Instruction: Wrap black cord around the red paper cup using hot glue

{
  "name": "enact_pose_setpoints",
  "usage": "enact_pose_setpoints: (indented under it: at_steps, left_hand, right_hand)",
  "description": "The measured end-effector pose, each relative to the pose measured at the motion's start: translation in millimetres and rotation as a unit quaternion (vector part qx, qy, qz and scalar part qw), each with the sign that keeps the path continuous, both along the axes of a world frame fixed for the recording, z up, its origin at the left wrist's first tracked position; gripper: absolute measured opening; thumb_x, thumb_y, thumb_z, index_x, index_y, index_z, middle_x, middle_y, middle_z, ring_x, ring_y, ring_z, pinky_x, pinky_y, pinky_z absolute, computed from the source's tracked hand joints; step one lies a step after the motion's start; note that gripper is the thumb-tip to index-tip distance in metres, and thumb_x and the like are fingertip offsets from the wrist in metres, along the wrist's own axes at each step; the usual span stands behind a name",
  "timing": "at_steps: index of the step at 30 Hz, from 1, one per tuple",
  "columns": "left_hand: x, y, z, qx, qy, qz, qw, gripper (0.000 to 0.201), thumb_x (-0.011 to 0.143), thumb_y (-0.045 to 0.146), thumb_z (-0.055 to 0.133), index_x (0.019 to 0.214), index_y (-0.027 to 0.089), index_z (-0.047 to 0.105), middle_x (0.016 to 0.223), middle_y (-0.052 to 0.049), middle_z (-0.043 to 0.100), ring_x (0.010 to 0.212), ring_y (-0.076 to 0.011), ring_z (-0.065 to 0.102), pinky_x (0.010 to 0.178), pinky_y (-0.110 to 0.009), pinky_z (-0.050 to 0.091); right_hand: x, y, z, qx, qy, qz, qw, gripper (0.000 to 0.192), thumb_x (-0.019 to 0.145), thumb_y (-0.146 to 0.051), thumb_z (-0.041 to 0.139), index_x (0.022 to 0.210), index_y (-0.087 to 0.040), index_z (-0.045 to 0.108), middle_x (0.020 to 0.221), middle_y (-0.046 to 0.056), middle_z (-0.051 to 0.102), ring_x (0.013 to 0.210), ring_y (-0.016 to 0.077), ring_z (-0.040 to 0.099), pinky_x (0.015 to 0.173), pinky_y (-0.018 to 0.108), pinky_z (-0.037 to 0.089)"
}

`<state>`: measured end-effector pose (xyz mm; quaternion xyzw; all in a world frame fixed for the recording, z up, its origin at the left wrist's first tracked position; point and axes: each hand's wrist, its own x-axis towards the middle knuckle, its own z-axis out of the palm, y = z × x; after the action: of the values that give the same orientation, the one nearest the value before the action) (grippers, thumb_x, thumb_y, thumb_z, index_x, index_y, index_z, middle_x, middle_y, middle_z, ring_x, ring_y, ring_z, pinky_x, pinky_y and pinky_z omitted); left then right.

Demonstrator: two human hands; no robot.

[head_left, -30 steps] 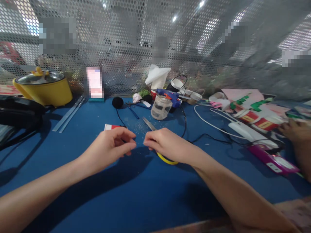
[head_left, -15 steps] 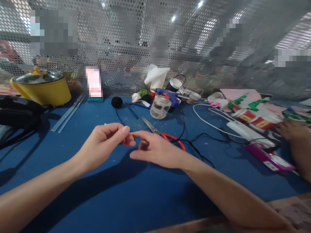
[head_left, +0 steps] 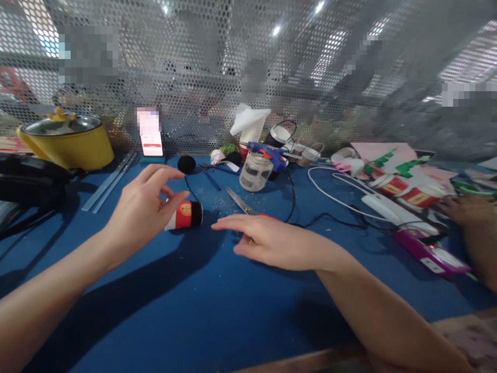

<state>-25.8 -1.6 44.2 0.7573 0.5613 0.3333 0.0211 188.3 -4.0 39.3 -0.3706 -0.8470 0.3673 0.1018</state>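
Note:
A small red and white paper cup (head_left: 182,215) with a gold emblem lies on its side on the blue table. Black yarn covers its right end, and a strand runs up to a black yarn ball (head_left: 187,165). My left hand (head_left: 145,207) hovers at the cup with thumb and fingers apart; its thumb overlaps the cup, and I cannot tell whether it touches. To the right, my right hand (head_left: 267,239) is stretched out, palm down, over the handles of the scissors (head_left: 241,202). A tiny yellow bit shows by its thumb, too small to name.
Behind stand a clear plastic jar (head_left: 255,173), a blue glue gun (head_left: 272,155) and a lit phone (head_left: 151,134). A yellow pot (head_left: 73,145) is at left. Cables, a purple power strip (head_left: 430,252) and another person's hand (head_left: 466,212) are at right.
My hands have moved apart: the left up and leftward, the right slightly rightward. The cup, hidden behind the left hand before, now shows. The right hand covers more of the scissors' handles.

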Motion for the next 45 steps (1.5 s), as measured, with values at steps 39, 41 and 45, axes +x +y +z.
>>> enact_pose_setpoints:
  at_steps: [39,41,45]
  left_hand:
    - [26.2,-20.7,-30.7,-0.212,-0.026,-0.202,0.956,0.016,0.064,0.019,0.057,0.079,0.019,0.051,0.087,-0.004,0.063,0.081,-0.0184,0.057,0.071,-0.031,0.042]
    - [27.9,-20.6,-28.8,-0.264,-0.09,-0.212,0.937,0.021,0.067,0.015,0.053,0.086,0.02,0.046,0.083,-0.002,0.063,0.077,-0.0154,0.058,0.07,-0.03,0.043]
    - [30.2,-18.7,-27.9,-0.339,-0.232,-0.231,0.882,0.019,0.071,0.011,0.047,0.087,0.018,0.04,0.086,-0.003,0.063,0.08,-0.013,0.058,0.073,-0.029,0.043]
  right_hand:
    - [-1.9,3.7,-0.3,0.037,0.076,-0.141,0.986,0.034,0.083,-0.039,0.034,0.093,-0.014,0.056,0.061,0.001,0.056,0.053,0.0096,0.054,0.049,0.02,0.041]
    - [-6.7,4.2,-6.8,0.003,0.026,-0.092,0.995,0.024,0.079,-0.028,0.044,0.096,-0.016,0.055,0.059,-0.001,0.056,0.05,0.0083,0.053,0.048,0.019,0.04]
    - [-12.2,5.0,-15.7,-0.06,-0.025,-0.028,0.997,0.026,0.07,-0.023,0.054,0.094,-0.015,0.053,0.059,-0.002,0.056,0.044,0.0071,0.05,0.043,0.019,0.039]
